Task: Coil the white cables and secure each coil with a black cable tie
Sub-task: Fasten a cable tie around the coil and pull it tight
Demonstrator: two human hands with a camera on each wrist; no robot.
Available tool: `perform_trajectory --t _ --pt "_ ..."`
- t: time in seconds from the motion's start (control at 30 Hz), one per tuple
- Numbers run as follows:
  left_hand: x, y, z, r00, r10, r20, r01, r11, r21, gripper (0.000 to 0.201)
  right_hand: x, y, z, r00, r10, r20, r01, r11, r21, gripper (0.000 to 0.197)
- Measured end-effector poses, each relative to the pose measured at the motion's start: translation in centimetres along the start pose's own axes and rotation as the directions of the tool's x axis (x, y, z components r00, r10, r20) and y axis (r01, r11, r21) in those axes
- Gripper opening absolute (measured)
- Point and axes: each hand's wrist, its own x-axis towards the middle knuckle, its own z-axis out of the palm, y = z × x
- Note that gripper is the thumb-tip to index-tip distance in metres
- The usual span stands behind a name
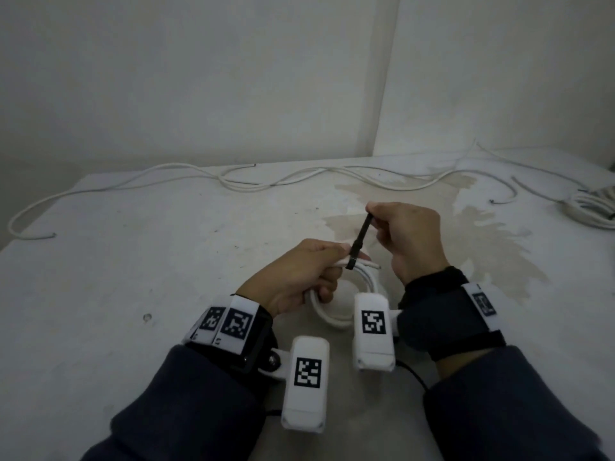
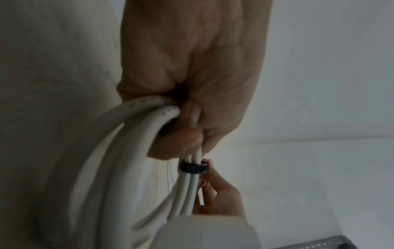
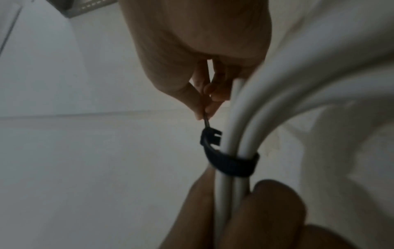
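Over a stained white table (image 1: 133,261), left hand (image 1: 293,277) grips the cable coil (image 1: 332,314); right hand (image 1: 412,237) pinches the black tie (image 1: 361,237).

hands: 2 (image 1: 293,277) (image 1: 411,237) | cable tie: 1 (image 1: 357,242) | coils: 2 (image 1: 336,307) (image 1: 590,211) (second at far right) | loose cables: several (image 1: 233,183)

Left hand (image 1: 293,277) and right hand (image 1: 411,239) both curled, fingers (image 3: 204,94) pinching

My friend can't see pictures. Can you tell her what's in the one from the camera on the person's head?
Over a white table, the left hand holds a coil of white cable while the right hand pulls the tail of a black cable tie looped round it. More white cables lie loose along the far edge.
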Motion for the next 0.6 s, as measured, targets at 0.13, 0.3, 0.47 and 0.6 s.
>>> perform_trajectory --t 0.13,0.3,0.47,0.6 --pt "1.2 -0.5 0.0 0.981 -0.057 -0.183 0.032 0.99 -0.137 0.03 -0.3 -0.3 0.0 0.982 -0.061 0.181 0.045 0.995 0.092 0.02" --pt "1.8 -0.4 -1.4 0.945 -0.03 -0.325 -0.041 0.977 -0.209 0.029 -2.3 -1.0 0.7 0.696 -0.182 0.695 0.219 0.975 0.037 0.026" --pt "1.7 -0.7 -2.1 0.96 -0.021 -0.28 -0.053 0.966 -0.254 0.028 -1.8 -1.4 0.5 0.755 -0.14 0.641 0.196 0.98 -0.018 0.009" --pt "1.6 -0.6 -2.0 0.968 -0.028 -0.249 -0.041 0.962 -0.268 0.019 -1.2 -0.3 0.6 0.76 -0.172 0.627 0.401 0.883 -0.243 0.022"
